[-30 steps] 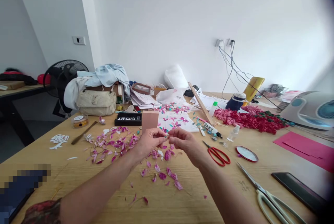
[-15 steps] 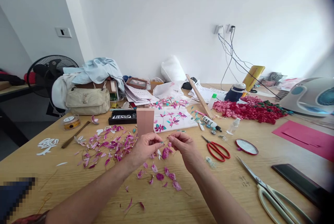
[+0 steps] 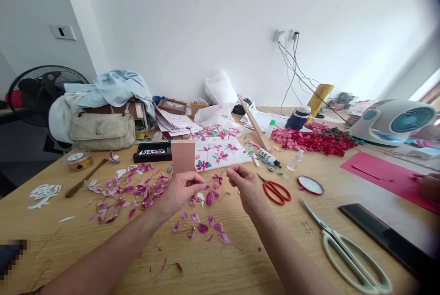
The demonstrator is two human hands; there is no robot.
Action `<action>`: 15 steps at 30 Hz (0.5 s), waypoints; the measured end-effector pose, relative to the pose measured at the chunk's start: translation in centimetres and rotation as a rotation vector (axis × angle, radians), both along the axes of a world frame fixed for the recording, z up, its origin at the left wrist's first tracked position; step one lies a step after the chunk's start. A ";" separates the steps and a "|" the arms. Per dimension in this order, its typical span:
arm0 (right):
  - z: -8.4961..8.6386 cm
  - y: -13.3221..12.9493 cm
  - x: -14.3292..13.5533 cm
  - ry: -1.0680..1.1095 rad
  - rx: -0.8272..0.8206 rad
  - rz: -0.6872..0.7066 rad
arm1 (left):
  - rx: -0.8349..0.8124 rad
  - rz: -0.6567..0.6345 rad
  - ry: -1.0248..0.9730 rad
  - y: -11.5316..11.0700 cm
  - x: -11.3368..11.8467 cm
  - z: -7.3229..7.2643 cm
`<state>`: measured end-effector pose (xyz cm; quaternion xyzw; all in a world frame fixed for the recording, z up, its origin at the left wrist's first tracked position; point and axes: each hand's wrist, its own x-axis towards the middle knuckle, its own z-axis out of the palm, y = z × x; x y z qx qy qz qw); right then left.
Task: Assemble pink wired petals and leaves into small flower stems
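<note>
Pinching something tiny (image 3: pixel 205 183), apparently teal, with left hand (image 3: pixel 185 188) and right hand (image 3: pixel 245 185); easily lost among curled magenta fabric-like petals (image 3: pixel 203 228) if loosened.

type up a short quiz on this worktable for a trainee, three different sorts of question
1. True or false: the worker's left hand and right hand are apart.

2. Which of these is nearest the worker's right hand?
A) the beige handbag
B) the red-handled scissors
C) the black desk fan

3. Fill the gap: the loose petals strewn on the wooden table are mostly ____ in colour.

Key: 1. True. 2. B. 3. pinkish purple.
</note>
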<state>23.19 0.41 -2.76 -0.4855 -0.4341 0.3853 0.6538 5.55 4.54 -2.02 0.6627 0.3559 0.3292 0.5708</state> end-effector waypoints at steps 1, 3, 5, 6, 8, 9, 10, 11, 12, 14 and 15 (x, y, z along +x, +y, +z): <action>0.0 0.0 0.2 0.015 0.008 -0.021 | 0.011 0.006 -0.001 0.0 -0.1 0.0; 0.0 0.1 0.4 0.047 0.000 -0.044 | 0.071 0.022 -0.009 0.1 -0.2 0.0; -0.1 0.2 0.3 0.073 -0.038 -0.027 | 0.166 0.042 -0.022 0.0 -0.2 0.1; -0.2 0.2 0.0 0.079 -0.057 -0.005 | 0.222 0.057 -0.021 0.0 -0.3 0.2; -0.4 0.1 -0.6 0.082 -0.082 0.060 | 0.339 0.093 0.001 -0.2 -0.3 0.5; -0.4 0.0 -1.0 0.081 -0.086 0.098 | 0.396 0.109 0.020 -0.3 -0.3 0.6; -0.5 -0.1 -1.3 0.081 -0.087 0.140 | 0.452 0.117 0.042 -0.4 -0.4 0.7; -0.6 -0.2 -1.6 0.082 -0.084 0.182 | 0.504 0.120 0.064 -0.5 -0.4 0.8; -0.6 -0.2 -1.9 0.085 -0.078 0.219 | 0.551 0.118 0.084 -0.6 -0.4 0.9; -0.6 -0.4 -2.3 0.091 -0.068 0.269 | 0.629 0.099 0.119 -0.6 -0.4 0.9; -0.6 -0.4 -2.5 0.090 -0.066 0.280 | 0.663 0.086 0.129 -0.6 -0.4 0.9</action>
